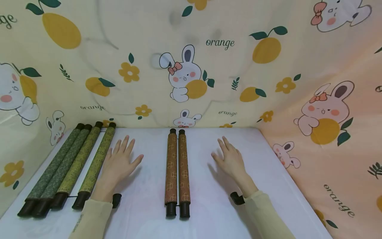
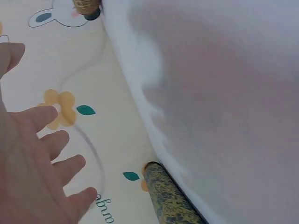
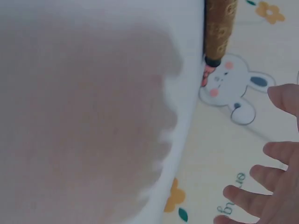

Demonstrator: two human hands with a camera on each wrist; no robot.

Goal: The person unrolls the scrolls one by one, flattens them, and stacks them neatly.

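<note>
My left hand (image 1: 117, 164) hovers over the white table with fingers spread, beside a yellow-green patterned scroll (image 1: 96, 159) whose two rollers stand slightly apart. Beyond that, at the far left, lies a grey-green scroll (image 1: 55, 167), its two rollers side by side. A brown scroll (image 1: 171, 169) with a gold flower pattern and dark knobs lies lengthwise in the middle, between the hands. To its right, my right hand (image 1: 232, 161) is held above the table, fingers extended and holding nothing. Both wrist views show loosely spread fingers: the left hand (image 2: 32, 163) and the right hand (image 3: 278, 182).
The white table (image 1: 206, 222) ends at a cloth backdrop (image 1: 143, 30) printed with rabbits and oranges, which rises behind and along both sides. Dark bands with small black blocks (image 1: 237, 198) sit at the wrists. Hand shadows fall on the tabletop.
</note>
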